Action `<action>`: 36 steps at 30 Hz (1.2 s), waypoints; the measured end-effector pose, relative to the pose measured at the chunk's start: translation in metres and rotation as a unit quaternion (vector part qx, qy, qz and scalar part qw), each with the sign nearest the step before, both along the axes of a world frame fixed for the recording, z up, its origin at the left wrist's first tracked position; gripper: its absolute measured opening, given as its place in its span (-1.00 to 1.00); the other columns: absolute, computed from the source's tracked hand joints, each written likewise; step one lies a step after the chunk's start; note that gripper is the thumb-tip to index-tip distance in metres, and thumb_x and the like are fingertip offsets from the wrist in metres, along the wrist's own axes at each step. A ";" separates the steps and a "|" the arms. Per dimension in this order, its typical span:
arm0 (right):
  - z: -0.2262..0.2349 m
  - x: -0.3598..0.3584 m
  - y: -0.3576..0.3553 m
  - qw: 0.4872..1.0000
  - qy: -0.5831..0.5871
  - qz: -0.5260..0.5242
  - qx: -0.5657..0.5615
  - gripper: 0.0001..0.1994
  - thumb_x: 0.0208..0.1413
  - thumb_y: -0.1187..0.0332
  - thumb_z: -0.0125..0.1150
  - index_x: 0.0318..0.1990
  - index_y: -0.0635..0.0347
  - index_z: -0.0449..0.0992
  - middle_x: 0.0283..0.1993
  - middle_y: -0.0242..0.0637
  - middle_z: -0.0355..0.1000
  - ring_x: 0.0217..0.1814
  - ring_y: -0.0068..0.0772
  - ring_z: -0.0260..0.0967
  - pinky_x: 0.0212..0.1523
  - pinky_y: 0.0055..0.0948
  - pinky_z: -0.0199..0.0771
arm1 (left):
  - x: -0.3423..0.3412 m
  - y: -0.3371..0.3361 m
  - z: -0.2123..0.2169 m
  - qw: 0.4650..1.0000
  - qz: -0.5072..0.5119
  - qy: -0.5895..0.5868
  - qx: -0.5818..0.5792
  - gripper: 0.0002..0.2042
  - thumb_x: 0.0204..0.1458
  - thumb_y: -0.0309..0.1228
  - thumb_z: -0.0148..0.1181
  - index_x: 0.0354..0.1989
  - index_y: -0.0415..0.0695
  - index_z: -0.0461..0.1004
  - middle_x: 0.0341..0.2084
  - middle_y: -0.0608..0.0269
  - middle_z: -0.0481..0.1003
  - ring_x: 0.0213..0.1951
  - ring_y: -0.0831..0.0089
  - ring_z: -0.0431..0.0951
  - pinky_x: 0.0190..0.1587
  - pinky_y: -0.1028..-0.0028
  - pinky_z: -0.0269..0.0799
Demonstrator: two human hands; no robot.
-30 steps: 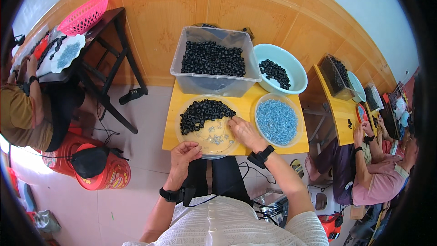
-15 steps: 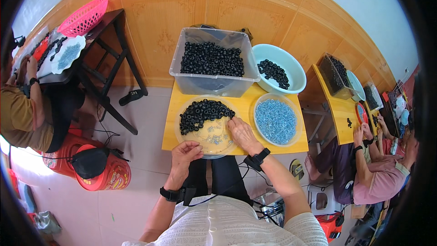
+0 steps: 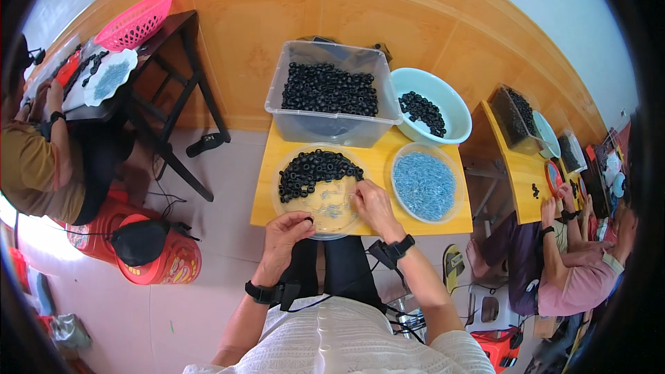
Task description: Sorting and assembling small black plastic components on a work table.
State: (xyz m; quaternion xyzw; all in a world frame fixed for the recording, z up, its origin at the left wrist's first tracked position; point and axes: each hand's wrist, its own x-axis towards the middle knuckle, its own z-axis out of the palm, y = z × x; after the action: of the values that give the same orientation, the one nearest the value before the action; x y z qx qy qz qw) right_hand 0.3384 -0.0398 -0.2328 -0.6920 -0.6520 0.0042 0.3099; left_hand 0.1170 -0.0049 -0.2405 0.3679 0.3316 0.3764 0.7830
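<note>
My left hand (image 3: 286,239) is closed in a pinch at the near left rim of a round clear tray (image 3: 287,213). A small black ring-like part (image 3: 309,220) shows at its fingertips. My right hand (image 3: 376,208) is over the tray's right side, its thumb and fingers drawn together; what they hold, if anything, is too small to make out. Black ring-like parts (image 3: 318,166) are heaped along the tray's far side, with a few thin silvery-blue pieces (image 3: 332,202) scattered in its nearer part. Right of my right hand, a second round tub (image 3: 458,202) holds many small silvery-blue pieces (image 3: 424,185).
On the yellow table (image 3: 267,194), a clear bin (image 3: 332,128) of black parts and a pale blue basin (image 3: 457,107) stand behind. Co-workers sit left (image 3: 34,166) and right (image 3: 582,280) at other tables. A red bucket (image 3: 173,263) is on the floor at left.
My right hand has drawn back from the edge of the black parts toward the scattered blue pieces. My left hand stays near the rim, the black part at its fingertips now plainer. The view shifted slightly.
</note>
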 end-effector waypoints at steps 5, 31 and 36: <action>0.031 -0.038 -0.015 0.965 0.248 0.063 -0.052 -0.92 -0.18 0.56 0.17 -0.45 0.34 0.47 -0.51 -0.11 0.38 -0.49 -0.17 0.38 -0.44 -0.37 0.37 | 0.002 0.001 -0.003 1.000 -0.013 -0.005 0.004 -0.82 -0.03 -0.59 0.13 -0.22 -0.30 0.44 -0.36 0.16 0.49 -0.32 0.42 0.54 -0.20 0.49 0.51; 0.028 -0.065 -0.024 0.977 0.195 0.014 0.087 -0.92 -0.12 0.57 0.12 -0.41 0.33 0.49 -0.44 -0.11 0.39 -0.39 -0.05 0.38 -0.39 -0.29 0.38 | -0.003 0.001 -0.006 0.997 -0.003 -0.068 0.038 -0.84 -0.07 -0.64 0.15 -0.28 -0.28 0.42 -0.39 0.19 0.49 -0.34 0.47 0.53 -0.23 0.51 0.51; 0.001 0.008 0.006 0.993 0.065 -0.099 0.027 -0.90 -0.15 0.58 0.08 -0.43 0.32 0.50 -0.44 -0.07 0.39 -0.37 -0.02 0.37 -0.33 -0.23 0.38 | -0.003 0.003 -0.009 0.996 -0.017 -0.073 0.038 -0.86 -0.05 -0.64 0.12 -0.28 -0.26 0.41 -0.37 0.18 0.49 -0.34 0.44 0.54 -0.21 0.49 0.52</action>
State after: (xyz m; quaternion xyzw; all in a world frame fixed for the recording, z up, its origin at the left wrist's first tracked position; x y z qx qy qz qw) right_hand 0.3467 -0.0339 -0.2321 -0.7430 -0.5584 0.0011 0.3690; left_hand 0.1137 -0.0021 -0.2496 0.3745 0.2528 0.4015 0.7967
